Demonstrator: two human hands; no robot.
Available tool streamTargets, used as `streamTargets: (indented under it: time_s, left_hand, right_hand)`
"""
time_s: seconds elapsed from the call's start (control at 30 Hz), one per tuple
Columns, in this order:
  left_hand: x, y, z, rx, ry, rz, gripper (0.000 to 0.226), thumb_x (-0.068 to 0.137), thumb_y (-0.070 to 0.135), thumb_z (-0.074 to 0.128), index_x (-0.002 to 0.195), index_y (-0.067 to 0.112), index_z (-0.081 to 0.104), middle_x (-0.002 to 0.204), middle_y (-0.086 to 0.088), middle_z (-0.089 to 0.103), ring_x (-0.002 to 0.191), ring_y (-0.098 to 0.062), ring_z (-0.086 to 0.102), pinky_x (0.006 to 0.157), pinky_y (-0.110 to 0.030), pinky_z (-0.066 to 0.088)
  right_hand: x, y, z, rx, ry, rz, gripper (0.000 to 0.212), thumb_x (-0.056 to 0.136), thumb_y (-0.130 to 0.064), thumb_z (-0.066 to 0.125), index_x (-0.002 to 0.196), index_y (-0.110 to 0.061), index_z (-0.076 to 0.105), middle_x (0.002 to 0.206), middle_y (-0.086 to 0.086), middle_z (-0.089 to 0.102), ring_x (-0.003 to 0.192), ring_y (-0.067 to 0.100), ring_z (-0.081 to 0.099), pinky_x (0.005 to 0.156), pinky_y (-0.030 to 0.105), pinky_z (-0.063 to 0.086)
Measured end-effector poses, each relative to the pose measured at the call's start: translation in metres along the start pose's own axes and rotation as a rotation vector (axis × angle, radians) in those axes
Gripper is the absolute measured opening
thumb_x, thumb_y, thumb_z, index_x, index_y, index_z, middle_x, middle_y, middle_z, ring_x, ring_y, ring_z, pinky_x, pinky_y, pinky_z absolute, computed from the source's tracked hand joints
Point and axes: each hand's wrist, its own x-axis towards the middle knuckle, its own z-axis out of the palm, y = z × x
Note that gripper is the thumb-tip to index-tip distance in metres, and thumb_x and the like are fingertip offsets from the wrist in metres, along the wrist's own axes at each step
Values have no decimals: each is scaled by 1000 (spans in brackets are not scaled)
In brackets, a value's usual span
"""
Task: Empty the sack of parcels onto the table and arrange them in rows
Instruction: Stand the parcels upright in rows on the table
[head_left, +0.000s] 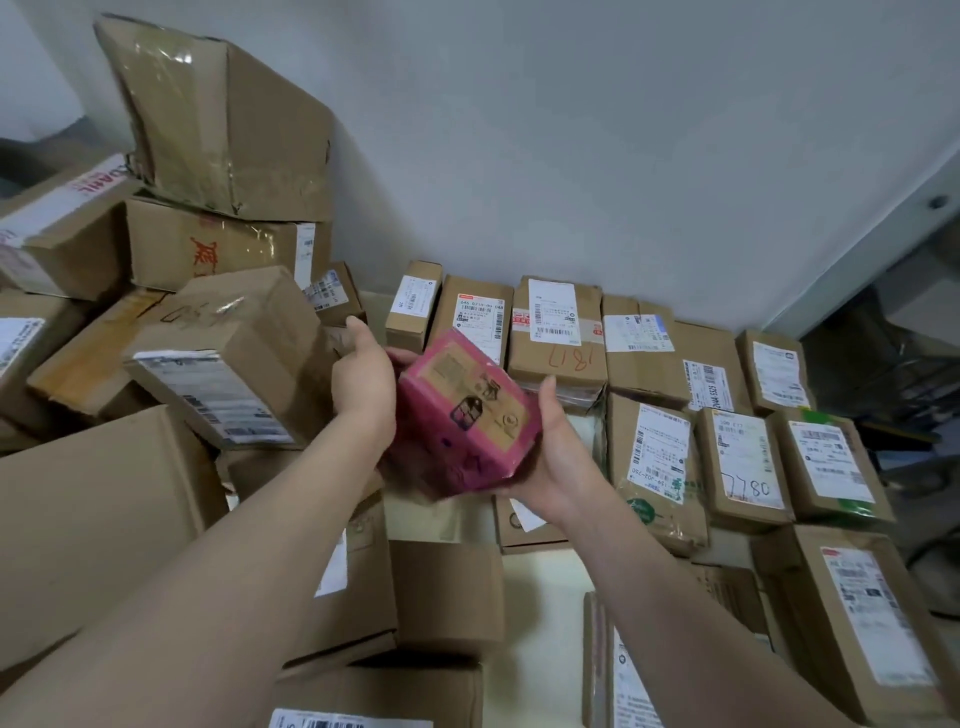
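Hands, left (363, 384) and right (553, 462), hold pink box (467, 415) above parcels (737, 457).

Ahead of you stands a plain, pale grey wall (571, 130), evenly lit by soft light that casts only faint shadows. To your right a pale frame (878, 244) runs slantwise across the view and carries a small, dark, round fitting (937, 201). Beyond it lies a dim space holding dark, tangled shapes too unclear to name. Below you, slivers of a cream table (540, 577) top show.
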Motion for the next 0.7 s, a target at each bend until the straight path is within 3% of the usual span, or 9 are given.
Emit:
streamTargets:
  time_s: [0.1, 0.2, 0.3, 0.43, 0.53, 0.6, 0.67, 0.7]
  left_hand:
    - [-9, -1, -7, -36, -155, -43, 67, 98, 62, 27, 75, 15, 70, 67, 0, 67, 68, -21, 63, 64, -32, 46]
    - [-17, -8, -10, 146, -285, -125, 57, 97, 61, 33, 105, 16, 66, 96, 0, 65, 80, -16, 58, 62, -31, 43]
    - [-22, -23, -12, 403, -316, -115, 40, 97, 48, 49, 117, 14, 55, 100, -3, 63, 86, -21, 62, 71, -35, 51]
    - [-20, -30, -10, 531, -322, -75, 19, 95, 25, 58, 107, 11, 63, 94, -10, 70, 85, -27, 69, 85, -42, 57]
    - [-16, -26, -10, 590, -260, -60, 16, 94, 23, 53, 101, 9, 59, 95, -12, 66, 88, -29, 65, 85, -39, 54]
    - [-18, -23, -8, 596, -218, -74, 17, 95, 22, 49, 101, 8, 57, 94, -12, 63, 86, -29, 62, 79, -36, 52]
    - [-18, -23, -4, 601, -195, -47, 24, 96, 19, 46, 111, 5, 57, 97, -13, 61, 84, -29, 60, 74, -34, 48]
    - [-18, -24, -1, 593, -192, -34, 30, 95, 18, 45, 119, 4, 57, 101, -14, 61, 85, -29, 59, 75, -34, 47]
  right_hand:
    - [-2, 3, -4, -158, 136, -140, 56, 90, -46, 61, 132, -10, 54, 118, 16, 68, 110, 33, 65, 96, 57, 49]
    - [-1, 15, -8, -316, 233, -148, 73, 77, -38, 78, 138, -16, 45, 123, 10, 65, 111, 27, 63, 99, 52, 48]
    - [-6, 24, -5, -327, 200, 40, 46, 86, -39, 70, 125, -18, 59, 106, 10, 74, 96, 30, 71, 80, 48, 57]
    - [-14, 20, -8, -288, 131, 208, 40, 89, -40, 64, 121, -18, 60, 106, 15, 73, 101, 35, 68, 91, 56, 51]
    - [-15, 11, -11, -379, 106, 25, 40, 90, -28, 63, 129, -24, 55, 111, 13, 72, 103, 35, 68, 85, 58, 54]
    - [-19, 6, -5, -456, 125, -83, 51, 88, -31, 65, 135, -27, 46, 108, 9, 73, 96, 29, 71, 79, 50, 59]
    - [-24, 7, 8, -482, 187, -158, 61, 85, -35, 69, 137, -30, 38, 110, 5, 70, 89, 24, 72, 74, 41, 61]
    - [-26, 10, 14, -540, 234, -213, 68, 81, -38, 70, 138, -31, 34, 116, 4, 66, 94, 23, 70, 79, 41, 59]
